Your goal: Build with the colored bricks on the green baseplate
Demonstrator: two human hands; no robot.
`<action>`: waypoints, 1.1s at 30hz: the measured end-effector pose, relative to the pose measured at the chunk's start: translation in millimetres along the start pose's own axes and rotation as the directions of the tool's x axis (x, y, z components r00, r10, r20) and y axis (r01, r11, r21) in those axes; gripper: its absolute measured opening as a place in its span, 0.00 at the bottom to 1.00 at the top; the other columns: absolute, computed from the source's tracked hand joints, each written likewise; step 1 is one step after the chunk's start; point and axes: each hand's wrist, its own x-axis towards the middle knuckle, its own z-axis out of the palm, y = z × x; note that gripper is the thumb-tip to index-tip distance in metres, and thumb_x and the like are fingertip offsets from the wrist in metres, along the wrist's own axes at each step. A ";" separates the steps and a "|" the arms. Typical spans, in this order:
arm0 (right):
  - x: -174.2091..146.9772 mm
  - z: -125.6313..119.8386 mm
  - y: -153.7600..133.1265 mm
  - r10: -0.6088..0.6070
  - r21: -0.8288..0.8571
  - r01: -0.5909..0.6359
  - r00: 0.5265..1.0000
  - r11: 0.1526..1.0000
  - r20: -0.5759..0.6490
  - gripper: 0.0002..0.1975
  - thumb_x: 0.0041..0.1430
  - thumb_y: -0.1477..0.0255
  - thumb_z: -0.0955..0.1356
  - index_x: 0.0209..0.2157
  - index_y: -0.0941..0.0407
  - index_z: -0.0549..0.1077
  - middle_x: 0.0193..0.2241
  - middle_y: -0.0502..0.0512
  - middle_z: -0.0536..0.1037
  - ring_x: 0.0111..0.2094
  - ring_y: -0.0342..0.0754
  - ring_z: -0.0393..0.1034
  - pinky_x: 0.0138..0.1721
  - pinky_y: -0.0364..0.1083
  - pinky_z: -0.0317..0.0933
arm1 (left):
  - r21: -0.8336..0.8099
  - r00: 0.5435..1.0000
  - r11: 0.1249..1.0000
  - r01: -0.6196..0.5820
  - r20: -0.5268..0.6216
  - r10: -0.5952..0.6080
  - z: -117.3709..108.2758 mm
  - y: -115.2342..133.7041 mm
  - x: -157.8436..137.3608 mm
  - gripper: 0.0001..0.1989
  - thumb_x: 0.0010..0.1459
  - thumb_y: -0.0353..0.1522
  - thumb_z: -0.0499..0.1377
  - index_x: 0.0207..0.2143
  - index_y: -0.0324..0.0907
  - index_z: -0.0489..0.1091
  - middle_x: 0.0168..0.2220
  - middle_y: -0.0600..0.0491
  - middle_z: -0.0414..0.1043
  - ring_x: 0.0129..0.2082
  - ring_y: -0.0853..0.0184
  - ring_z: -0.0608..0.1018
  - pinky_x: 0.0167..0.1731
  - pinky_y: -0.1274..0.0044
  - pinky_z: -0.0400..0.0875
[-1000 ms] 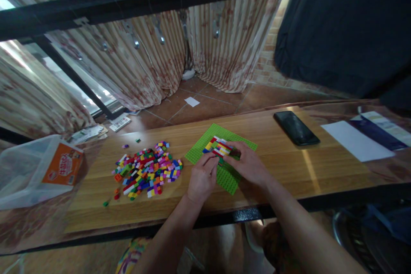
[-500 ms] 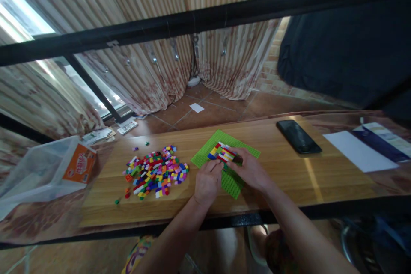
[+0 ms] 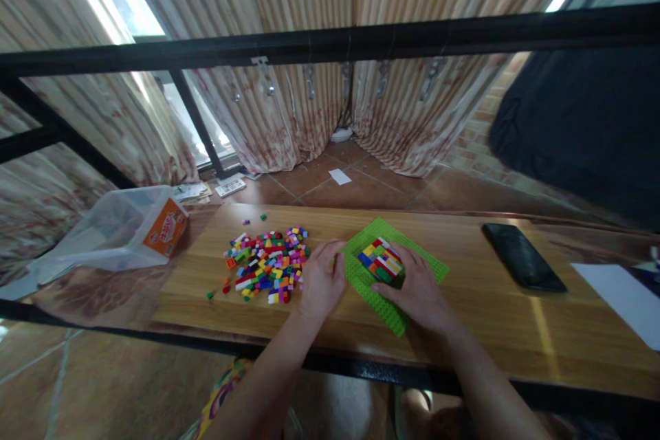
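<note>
A small block of coloured toy bricks (image 3: 380, 258), with red, yellow, white, blue and green pieces, sits on a green studded baseplate (image 3: 389, 309). My right hand (image 3: 419, 292) grips the block's right side, thumb at the near edge and fingers along the far right. Left of the baseplate, my left hand (image 3: 322, 282) hovers with loosely curled fingers and the thumb apart; no brick shows in it. Just beyond that hand lies a loose pile of mixed toy bricks (image 3: 268, 265), partly hidden by it.
All this lies on a wooden board (image 3: 464, 330). A black phone (image 3: 523, 258) rests at the right, with white paper (image 3: 619, 295) past it. A clear plastic bin (image 3: 124, 234) with an orange label stands at the left. A black metal bar (image 3: 309, 46) crosses beyond the board.
My left hand has come off the brick block and moved left toward the pile. My right hand stays at the block. The whole view has shifted with my head.
</note>
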 end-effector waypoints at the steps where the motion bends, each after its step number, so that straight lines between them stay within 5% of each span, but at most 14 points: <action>1: 0.6 1.2 0.8 -0.001 0.000 0.001 1.000 1.000 0.005 0.38 0.49 0.59 0.72 0.61 0.50 0.60 0.56 0.61 0.67 0.57 0.62 0.60 0.55 0.63 0.57 | -0.005 0.998 0.999 0.040 -0.038 -0.040 -6.9 -4.7 4.8 0.11 0.59 0.25 0.54 0.42 0.42 0.73 0.41 0.49 0.77 0.41 0.66 0.78 0.43 0.73 0.75; 7: 0.7 -5.9 28.4 -0.090 -0.007 0.091 0.991 0.996 0.096 0.38 0.50 0.67 0.69 0.63 0.51 0.57 0.58 0.61 0.66 0.58 0.62 0.59 0.58 0.63 0.55 | -0.090 0.948 0.963 0.254 -0.175 -0.267 -34.3 -31.8 21.7 0.10 0.57 0.26 0.56 0.39 0.41 0.75 0.34 0.52 0.77 0.30 0.70 0.76 0.33 0.78 0.72; 12: -2.3 -13.5 42.6 -0.242 0.018 0.241 0.962 0.970 0.127 0.39 0.47 0.79 0.63 0.63 0.49 0.56 0.62 0.56 0.61 0.65 0.58 0.50 0.64 0.63 0.47 | -0.037 0.961 0.971 0.235 -0.138 -0.238 -40.0 -36.9 23.0 0.10 0.56 0.26 0.56 0.38 0.41 0.76 0.35 0.52 0.77 0.31 0.69 0.76 0.34 0.77 0.72; 18: -1.3 -7.5 32.7 -0.237 0.027 0.236 0.960 0.971 0.148 0.45 0.41 0.83 0.60 0.64 0.51 0.54 0.64 0.55 0.59 0.66 0.55 0.48 0.65 0.61 0.46 | 0.024 0.968 0.974 0.224 -0.118 -0.220 -59.2 -47.7 28.5 0.09 0.55 0.27 0.57 0.37 0.42 0.76 0.34 0.52 0.78 0.30 0.68 0.76 0.34 0.77 0.71; 25: -1.9 0.7 37.3 -0.278 -0.005 0.282 0.948 0.959 0.158 0.46 0.43 0.84 0.61 0.66 0.51 0.50 0.65 0.55 0.58 0.67 0.59 0.46 0.65 0.64 0.48 | -0.157 0.815 0.851 0.501 -0.247 -0.525 -122.1 -87.8 33.4 0.12 0.52 0.33 0.59 0.37 0.37 0.77 0.25 0.54 0.75 0.25 0.70 0.74 0.26 0.81 0.66; 27: -1.3 2.2 38.7 -0.290 -0.024 0.298 0.943 0.954 0.164 0.46 0.44 0.83 0.61 0.66 0.51 0.50 0.65 0.55 0.57 0.67 0.60 0.45 0.64 0.65 0.48 | -0.178 0.810 0.833 0.524 -0.200 -0.552 -133.0 -90.2 29.1 0.12 0.51 0.34 0.59 0.37 0.37 0.77 0.24 0.55 0.75 0.24 0.71 0.73 0.26 0.81 0.64; 33: 2.3 7.6 33.9 -0.354 -0.017 0.358 0.927 0.933 0.125 0.44 0.46 0.82 0.62 0.66 0.49 0.51 0.65 0.54 0.57 0.66 0.61 0.48 0.64 0.66 0.49 | -0.073 0.860 0.866 0.495 0.184 -0.476 -156.1 -78.7 16.2 0.10 0.48 0.34 0.61 0.30 0.37 0.76 0.27 0.54 0.75 0.28 0.70 0.73 0.29 0.81 0.66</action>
